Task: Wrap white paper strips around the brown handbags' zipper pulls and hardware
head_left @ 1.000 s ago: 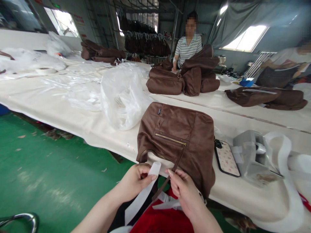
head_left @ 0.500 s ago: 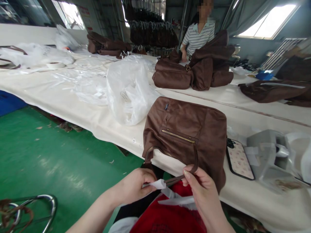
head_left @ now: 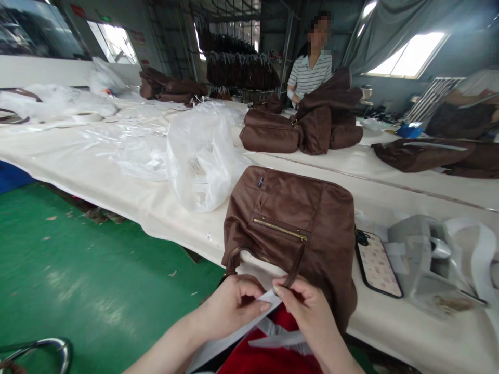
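At the near edge of the table, left hand: thumb and fingers pinch a white strip close to its upper end, its tail running down toward the wearer's lap.
Right hand: fingertips close narrowly on a thin brown strap, just where strip and strap meet; from my remote seat I cannot tell whether the two are wrapped or only touching.
Brown bag: it lies on the table directly beyond the hands, gold zip facing up, strap leading from the zip's end to the right hand.
Slip risk: the strap looks narrow and supple, so I judge a loosened right pinch could let it twist and leave the strip crooked.
Snag risk: the long tail lies near another pale strip over the red cloth; the two could tangle if the left hand pulls sideways.
Drag risk: a hard tug on the strap could, I think, draw the bag over the edge.
Right of the bag: a patterned phone lies just beside it, near a grey holder.
Left of the bag: a crumpled plastic bag.
Farther back: a person in a striped shirt stands behind piled brown bags.
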Demonstrator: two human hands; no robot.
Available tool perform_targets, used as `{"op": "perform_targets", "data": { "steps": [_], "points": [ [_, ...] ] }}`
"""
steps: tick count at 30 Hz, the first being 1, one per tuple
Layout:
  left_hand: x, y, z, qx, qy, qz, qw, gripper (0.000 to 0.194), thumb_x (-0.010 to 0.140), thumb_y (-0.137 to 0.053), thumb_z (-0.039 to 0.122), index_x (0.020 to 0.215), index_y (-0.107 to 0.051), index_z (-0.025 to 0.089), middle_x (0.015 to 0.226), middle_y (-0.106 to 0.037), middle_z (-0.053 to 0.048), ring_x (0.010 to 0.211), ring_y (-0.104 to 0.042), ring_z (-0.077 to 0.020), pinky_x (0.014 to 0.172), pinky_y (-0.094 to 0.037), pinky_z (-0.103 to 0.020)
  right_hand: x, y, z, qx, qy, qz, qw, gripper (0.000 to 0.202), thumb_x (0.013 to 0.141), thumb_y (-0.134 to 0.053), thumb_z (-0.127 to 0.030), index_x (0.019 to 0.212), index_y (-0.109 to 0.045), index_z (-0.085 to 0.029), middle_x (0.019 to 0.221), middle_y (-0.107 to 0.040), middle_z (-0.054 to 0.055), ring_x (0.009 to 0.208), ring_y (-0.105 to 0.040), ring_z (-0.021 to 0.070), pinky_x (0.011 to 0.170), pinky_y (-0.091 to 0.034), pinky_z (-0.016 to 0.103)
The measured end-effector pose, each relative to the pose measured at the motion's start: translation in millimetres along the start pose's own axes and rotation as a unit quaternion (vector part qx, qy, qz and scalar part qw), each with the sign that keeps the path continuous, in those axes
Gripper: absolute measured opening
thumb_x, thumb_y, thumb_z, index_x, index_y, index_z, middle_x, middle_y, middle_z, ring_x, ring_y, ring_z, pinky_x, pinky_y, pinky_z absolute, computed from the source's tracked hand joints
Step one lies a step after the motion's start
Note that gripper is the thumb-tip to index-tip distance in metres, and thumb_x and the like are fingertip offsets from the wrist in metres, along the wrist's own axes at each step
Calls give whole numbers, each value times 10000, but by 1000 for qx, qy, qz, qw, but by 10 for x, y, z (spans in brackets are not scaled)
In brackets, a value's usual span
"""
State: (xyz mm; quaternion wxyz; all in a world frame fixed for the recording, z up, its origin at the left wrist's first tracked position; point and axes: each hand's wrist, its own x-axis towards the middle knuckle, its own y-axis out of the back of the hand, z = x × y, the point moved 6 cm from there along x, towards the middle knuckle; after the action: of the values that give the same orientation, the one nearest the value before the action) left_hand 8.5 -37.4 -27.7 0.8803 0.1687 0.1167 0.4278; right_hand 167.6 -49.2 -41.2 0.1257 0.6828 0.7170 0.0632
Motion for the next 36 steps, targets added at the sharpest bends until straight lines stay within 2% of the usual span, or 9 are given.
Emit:
{"op": "perform_targets", "data": {
  "steps": [5,7,13,18,23,26,29,32,36],
  "points": [
    [131,45,51,5,30,32,999,470,914,-455,460,558,-380,163,595,-287,40,569,-269,-87,524,-246,-224,92,487,-184,-222,86,169,956,372,846,-555,-540,918,-680,-198,777,-705,77,600,-619,184,621,-481,296],
    [193,47,68,24,44,36,998,477,907,-448,485,559,-364,170,585,-260,40,557,-246,-89,504,-216,-237,168,583,-201,-254,115,201,939,358,825,-589,-538,916,-671,-202,765,-702,72,612,-625,189,645,-487,304],
    [424,117,156,113,54,95,988,479,884,-462,483,527,-420,167,554,-288,39,535,-278,-91,495,-196,-249,409,526,-81,-166,131,119,970,292,863,-550,-482,828,-660,-214,777,-696,41,683,-639,180,675,-499,277],
    [647,151,354,197,30,98,975,414,861,-505,383,514,-504,157,526,-349,40,518,-320,-91,503,-205,-253,420,654,93,-79,83,169,979,372,926,-421,-497,849,-628,-198,671,-643,19,552,-600,145,573,-473,254],
    [843,105,451,222,22,94,970,391,842,-534,383,530,-569,149,508,-408,32,515,-338,-94,505,-214,-249,499,753,221,0,43,210,977,421,933,-374,-475,1147,-560,-163,676,-613,-7,433,-546,123,464,-450,252],
    [843,56,417,199,38,89,975,388,842,-526,383,539,-572,146,514,-392,37,516,-332,-91,493,-212,-241,543,703,191,-21,36,155,987,389,909,-445,-427,1180,-581,-182,672,-634,-5,477,-574,135,538,-486,266],
    [749,-23,335,138,67,47,987,382,839,-526,412,572,-573,143,545,-380,44,531,-317,-89,482,-217,-225,530,657,98,-45,84,112,989,263,866,-519,-365,1007,-674,-205,861,-691,44,621,-635,156,638,-512,282],
    [650,-91,268,77,93,-5,993,399,843,-517,459,601,-563,145,565,-366,45,541,-307,-89,474,-223,-214,511,629,42,-85,131,94,983,181,834,-547,-299,837,-706,-213,889,-702,54,776,-660,194,752,-512,307],
    [654,-3,268,107,107,38,988,386,852,-500,452,628,-580,148,574,-408,38,550,-337,-96,492,-244,-215,529,635,122,-60,100,103,988,240,832,-551,-300,1003,-691,-206,905,-708,47,700,-654,171,704,-522,298]
  ]
}}
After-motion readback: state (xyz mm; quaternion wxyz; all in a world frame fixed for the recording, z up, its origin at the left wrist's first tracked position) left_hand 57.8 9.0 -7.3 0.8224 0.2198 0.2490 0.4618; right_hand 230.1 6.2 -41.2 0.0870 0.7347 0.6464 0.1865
